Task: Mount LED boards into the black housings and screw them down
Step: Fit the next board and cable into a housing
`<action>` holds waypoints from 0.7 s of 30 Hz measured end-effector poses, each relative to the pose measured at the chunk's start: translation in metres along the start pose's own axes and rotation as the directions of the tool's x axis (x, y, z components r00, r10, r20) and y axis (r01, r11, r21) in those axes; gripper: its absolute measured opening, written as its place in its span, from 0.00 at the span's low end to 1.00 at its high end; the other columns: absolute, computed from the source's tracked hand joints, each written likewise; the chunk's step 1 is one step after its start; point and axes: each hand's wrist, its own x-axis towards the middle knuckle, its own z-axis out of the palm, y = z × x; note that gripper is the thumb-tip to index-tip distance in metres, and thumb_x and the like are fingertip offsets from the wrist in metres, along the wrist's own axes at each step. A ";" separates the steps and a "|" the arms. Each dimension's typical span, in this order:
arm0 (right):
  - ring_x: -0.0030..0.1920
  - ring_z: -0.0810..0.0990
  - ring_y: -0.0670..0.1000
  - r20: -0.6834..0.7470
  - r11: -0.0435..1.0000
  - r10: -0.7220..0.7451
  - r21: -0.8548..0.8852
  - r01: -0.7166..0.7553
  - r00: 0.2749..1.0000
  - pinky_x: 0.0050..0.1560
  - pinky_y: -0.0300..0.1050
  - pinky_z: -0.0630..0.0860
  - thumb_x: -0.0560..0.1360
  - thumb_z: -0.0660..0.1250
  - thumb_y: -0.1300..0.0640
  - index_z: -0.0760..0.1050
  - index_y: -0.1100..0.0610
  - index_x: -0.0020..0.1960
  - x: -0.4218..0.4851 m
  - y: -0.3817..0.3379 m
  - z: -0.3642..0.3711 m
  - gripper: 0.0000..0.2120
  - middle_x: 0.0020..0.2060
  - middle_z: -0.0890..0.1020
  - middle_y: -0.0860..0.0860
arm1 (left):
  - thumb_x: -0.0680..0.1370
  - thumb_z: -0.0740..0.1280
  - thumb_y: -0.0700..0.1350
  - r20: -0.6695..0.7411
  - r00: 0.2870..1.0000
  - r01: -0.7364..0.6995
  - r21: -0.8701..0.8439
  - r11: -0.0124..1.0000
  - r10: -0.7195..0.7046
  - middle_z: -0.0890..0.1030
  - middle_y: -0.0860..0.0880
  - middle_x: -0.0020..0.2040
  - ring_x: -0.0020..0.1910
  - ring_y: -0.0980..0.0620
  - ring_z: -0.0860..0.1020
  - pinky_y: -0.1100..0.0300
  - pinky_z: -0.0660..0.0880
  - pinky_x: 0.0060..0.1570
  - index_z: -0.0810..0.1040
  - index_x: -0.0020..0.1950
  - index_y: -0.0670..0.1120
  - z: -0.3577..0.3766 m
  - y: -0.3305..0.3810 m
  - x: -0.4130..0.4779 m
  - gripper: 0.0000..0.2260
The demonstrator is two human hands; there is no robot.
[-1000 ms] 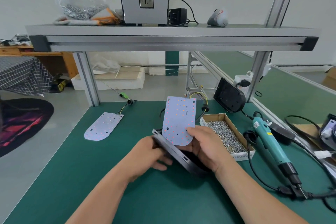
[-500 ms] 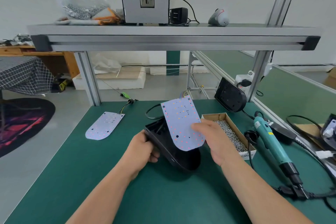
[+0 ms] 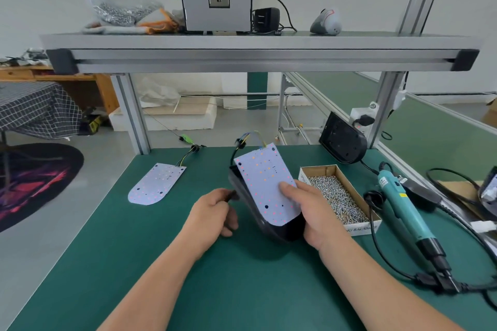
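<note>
A white LED board (image 3: 265,183) with coloured dots lies tilted on top of a black housing (image 3: 282,231) at the middle of the green mat. Wires run from the board's far end. My right hand (image 3: 317,212) grips the board and housing together from the right, thumb pressed on the board's face. My left hand (image 3: 212,215) is at the housing's left edge, fingers curled, pinching a black part there. A second LED board (image 3: 156,184) lies flat at the left. Another black housing (image 3: 343,142) leans against the frame post at the back right.
A cardboard box of screws (image 3: 317,169) sits right of my right hand. A teal electric screwdriver (image 3: 400,204) with its black cable lies further right. An aluminium shelf (image 3: 255,48) with a screw feeder spans overhead. The mat (image 3: 188,277) ends at the left.
The housing has been turned from steeply tipped to lying lower on the mat. The board has come down onto it, and my right hand has shifted to clamp both together.
</note>
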 end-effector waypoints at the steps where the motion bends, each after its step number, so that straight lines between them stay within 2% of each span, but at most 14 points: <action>1: 0.51 0.88 0.60 -0.028 1.000 0.008 0.020 -0.008 1.000 0.57 0.55 0.82 0.80 0.71 0.59 0.88 0.60 0.52 0.002 0.000 -0.001 0.08 0.55 0.87 0.61 | 0.78 0.56 0.36 -0.034 0.999 0.007 0.020 1.000 -0.006 0.80 0.47 0.32 0.33 0.48 0.82 0.54 0.78 0.33 0.81 0.50 0.45 -0.001 0.000 0.000 0.14; 2: 0.50 0.88 0.60 -0.048 0.999 0.015 0.033 -0.013 0.999 0.57 0.56 0.81 0.81 0.69 0.60 0.87 0.60 0.53 0.003 0.000 -0.002 0.08 0.55 0.88 0.61 | 0.76 0.57 0.40 -0.059 0.998 0.011 0.014 1.000 -0.010 0.77 0.47 0.31 0.32 0.47 0.82 0.54 0.77 0.31 0.78 0.45 0.42 -0.002 0.000 0.001 0.10; 4: 0.48 0.88 0.59 -0.078 0.997 0.035 0.067 -0.030 0.996 0.55 0.55 0.80 0.81 0.68 0.59 0.86 0.61 0.54 0.004 0.000 -0.001 0.09 0.54 0.88 0.60 | 0.73 0.62 0.48 -0.085 0.996 0.019 -0.088 0.996 -0.026 0.75 0.46 0.32 0.33 0.44 0.85 0.55 0.76 0.29 0.74 0.40 0.43 -0.005 -0.002 0.003 0.09; 6: 0.46 0.88 0.60 -0.097 0.993 0.059 0.106 -0.048 0.994 0.51 0.53 0.80 0.81 0.68 0.59 0.85 0.63 0.55 0.005 0.001 0.000 0.10 0.53 0.87 0.62 | 0.78 0.72 0.50 -0.095 0.993 0.039 -0.334 0.942 -0.075 0.82 0.46 0.38 0.42 0.42 0.88 0.54 0.81 0.32 0.79 0.43 0.43 -0.008 -0.004 0.006 0.11; 8: 0.45 0.87 0.60 -0.091 0.989 0.084 0.127 -0.072 0.992 0.48 0.52 0.81 0.80 0.68 0.59 0.84 0.65 0.57 0.005 0.002 0.001 0.11 0.52 0.87 0.62 | 0.81 0.73 0.46 -0.038 0.993 0.063 -0.656 0.752 -0.116 0.88 0.46 0.53 0.55 0.43 0.88 0.49 0.85 0.44 0.85 0.46 0.42 -0.009 -0.003 0.008 0.08; 10: 0.43 0.88 0.59 -0.068 0.981 0.122 0.160 -0.110 0.990 0.42 0.49 0.83 0.80 0.69 0.59 0.84 0.65 0.58 0.004 0.004 0.004 0.11 0.51 0.88 0.61 | 0.82 0.69 0.42 0.036 0.998 0.059 -0.850 0.523 -0.054 0.86 0.43 0.62 0.64 0.43 0.84 0.44 0.82 0.59 0.85 0.37 0.44 -0.010 -0.002 0.007 0.14; 12: 0.40 0.88 0.59 -0.046 0.965 0.156 0.218 -0.143 0.987 0.37 0.48 0.83 0.80 0.69 0.59 0.84 0.65 0.56 0.002 0.005 0.007 0.10 0.49 0.88 0.61 | 0.83 0.67 0.43 0.069 0.997 0.053 -0.933 0.357 0.032 0.86 0.43 0.56 0.66 0.44 0.83 0.40 0.78 0.65 0.81 0.34 0.45 -0.010 -0.001 0.007 0.17; 13: 0.39 0.88 0.58 -0.042 0.959 0.164 0.242 -0.149 0.986 0.36 0.48 0.83 0.80 0.69 0.59 0.84 0.65 0.55 0.002 0.004 0.008 0.10 0.48 0.88 0.61 | 0.83 0.67 0.44 0.055 0.997 0.038 -0.953 0.300 0.047 0.84 0.44 0.48 0.62 0.44 0.85 0.38 0.79 0.64 0.77 0.33 0.47 -0.011 -0.001 0.008 0.18; 14: 0.39 0.88 0.58 -0.046 0.956 0.162 0.256 -0.145 0.986 0.35 0.48 0.83 0.80 0.69 0.59 0.83 0.65 0.55 0.002 0.002 0.007 0.10 0.47 0.88 0.61 | 0.84 0.67 0.46 0.025 0.999 0.015 -0.959 0.281 0.031 0.80 0.46 0.40 0.54 0.46 0.87 0.39 0.81 0.61 0.72 0.33 0.48 -0.013 0.000 0.009 0.18; 15: 0.39 0.88 0.58 -0.062 0.954 0.156 0.267 -0.134 0.986 0.36 0.48 0.83 0.80 0.69 0.59 0.83 0.64 0.56 0.002 0.000 0.003 0.10 0.48 0.88 0.60 | 0.84 0.68 0.47 -0.024 1.000 -0.019 -0.948 0.319 -0.011 0.75 0.48 0.35 0.42 0.48 0.84 0.41 0.83 0.55 0.69 0.35 0.49 -0.015 0.001 0.011 0.18; 16: 0.40 0.88 0.58 -0.088 0.955 0.151 0.270 -0.122 0.985 0.40 0.49 0.83 0.80 0.69 0.59 0.82 0.63 0.58 0.003 -0.002 -0.001 0.10 0.49 0.88 0.60 | 0.83 0.69 0.48 -0.099 0.993 -0.066 -0.906 0.417 -0.057 0.70 0.49 0.33 0.33 0.50 0.77 0.45 0.84 0.49 0.67 0.38 0.49 -0.019 0.001 0.012 0.17; 17: 0.40 0.88 0.58 -0.109 0.957 0.148 0.268 -0.114 0.983 0.44 0.51 0.83 0.80 0.69 0.58 0.82 0.63 0.59 0.004 -0.004 -0.005 0.11 0.50 0.88 0.59 | 0.82 0.70 0.48 -0.194 0.978 -0.118 -0.814 0.569 -0.074 0.68 0.49 0.32 0.28 0.51 0.70 0.49 0.83 0.44 0.66 0.39 0.49 -0.022 0.000 0.013 0.16; 19: 0.42 0.88 0.58 -0.123 0.961 0.142 0.256 -0.107 0.982 0.50 0.54 0.82 0.80 0.70 0.58 0.82 0.63 0.60 0.005 -0.005 -0.007 0.12 0.51 0.88 0.60 | 0.76 0.73 0.53 -0.337 0.941 -0.190 -0.487 0.853 0.017 0.70 0.49 0.33 0.27 0.52 0.65 0.51 0.76 0.38 0.68 0.42 0.48 -0.030 0.000 0.012 0.16; 21: 0.44 0.88 0.59 -0.133 0.968 0.140 0.228 -0.107 0.981 0.54 0.56 0.82 0.79 0.70 0.58 0.82 0.63 0.59 0.005 -0.003 -0.005 0.12 0.52 0.88 0.61 | 0.69 0.73 0.62 -0.315 0.942 -0.165 -0.133 0.977 0.116 0.81 0.51 0.40 0.29 0.53 0.72 0.55 0.75 0.37 0.75 0.52 0.53 -0.031 0.001 0.009 0.19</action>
